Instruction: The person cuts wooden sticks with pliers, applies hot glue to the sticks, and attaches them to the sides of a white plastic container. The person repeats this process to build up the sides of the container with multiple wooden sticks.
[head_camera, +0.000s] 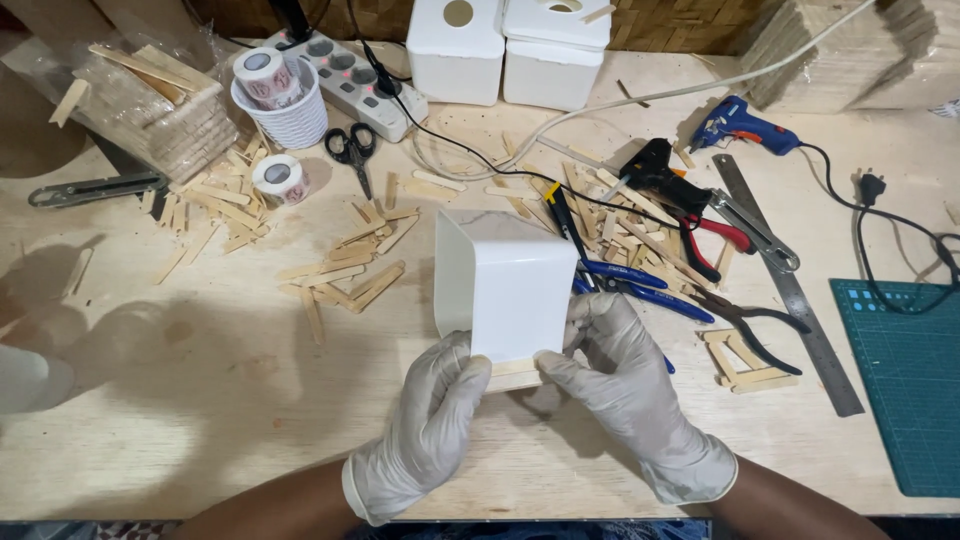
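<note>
Gripping white box (505, 285) between gloved left hand (432, 420) and right hand (625, 385).

Box (505, 285) at centre of table (200, 400), left hand (430, 420) and right hand (625, 375) at its near edge, sticks (340, 270) to its left, pliers (740, 320) to its right, ruler (785, 280) beyond them, mat (910, 380) far right, scissors (352, 150) and power strip (345, 80) behind.

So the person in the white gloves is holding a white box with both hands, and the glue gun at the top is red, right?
Almost. Both gloved hands, left hand and right hand, do hold the white box, but the glue gun near the top is blue, not red. The head view shows it.
</note>
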